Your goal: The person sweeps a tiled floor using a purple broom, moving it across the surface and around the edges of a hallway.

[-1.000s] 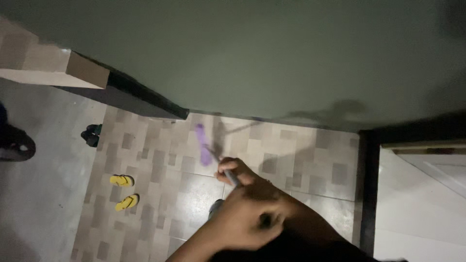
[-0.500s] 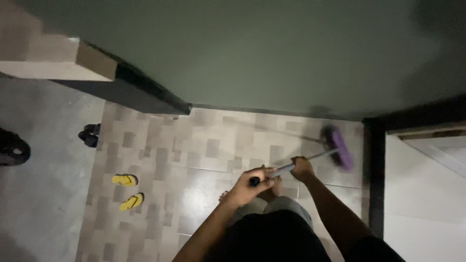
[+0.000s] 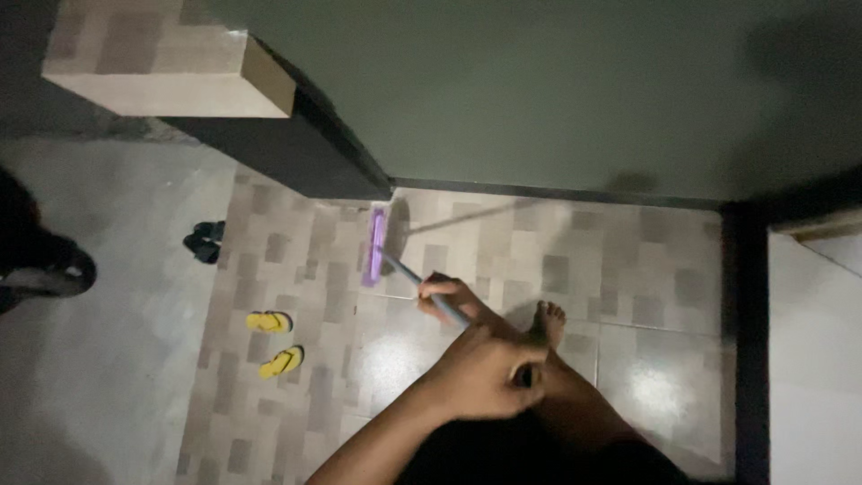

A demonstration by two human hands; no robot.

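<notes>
Both hands wrapped on broom handle (image 3: 415, 277) — left hand (image 3: 480, 375) at top, right hand (image 3: 449, 296) lower; purple broom head (image 3: 374, 243) on tiled floor (image 3: 628, 269).

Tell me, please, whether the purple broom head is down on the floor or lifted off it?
Down, it appears: the purple broom head lies flat against the tiled floor near the wall, its handle slanting up to both hands.

Pretty dim in there: a plain green wall (image 3: 539, 90) filled the top of the frame, patchy grey-brown floor tiles (image 3: 628, 269) below, bare concrete floor (image 3: 117, 359) at left.
</notes>
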